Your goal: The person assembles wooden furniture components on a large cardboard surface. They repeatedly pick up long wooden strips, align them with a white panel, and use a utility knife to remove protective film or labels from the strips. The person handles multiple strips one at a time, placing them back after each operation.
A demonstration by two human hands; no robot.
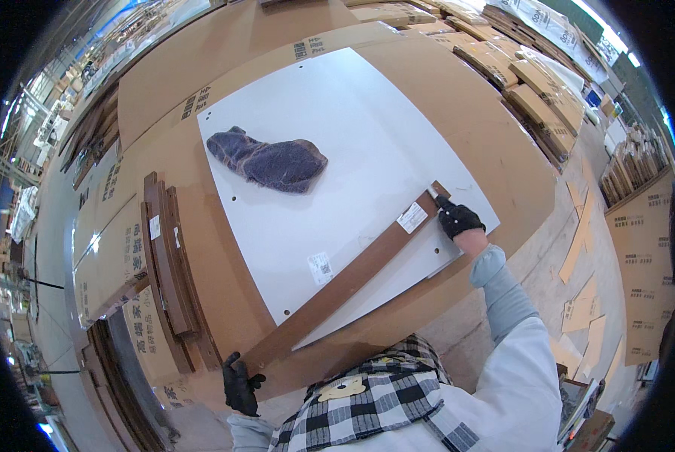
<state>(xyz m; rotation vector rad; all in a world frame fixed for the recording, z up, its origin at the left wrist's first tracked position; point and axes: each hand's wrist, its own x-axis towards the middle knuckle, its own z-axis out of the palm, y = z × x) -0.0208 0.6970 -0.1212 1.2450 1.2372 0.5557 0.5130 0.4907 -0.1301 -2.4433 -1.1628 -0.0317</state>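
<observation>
A long brown board [345, 276] with a white label [411, 218] lies slantwise over a white panel [330, 98]. My right hand [458, 218], in a black glove, is closed at the board's far end. Between its fingers is a short white pen-like stick [432, 193], its tip against the board. My left hand [241, 384], also in a black glove, is beside the board's near end with thumb and fingers apart. Whether it touches the board I cannot tell. A dark, fuzzy cloth [277, 160] lies crumpled on the panel.
Cardboard [496, 143] lies under the panel. Several brown boards [173, 264] are stacked on the left. Flat cartons [541, 105] are piled at the far right, and cardboard strips [577, 241] lie on the floor. A checked black-and-white apron [368, 407] covers my front.
</observation>
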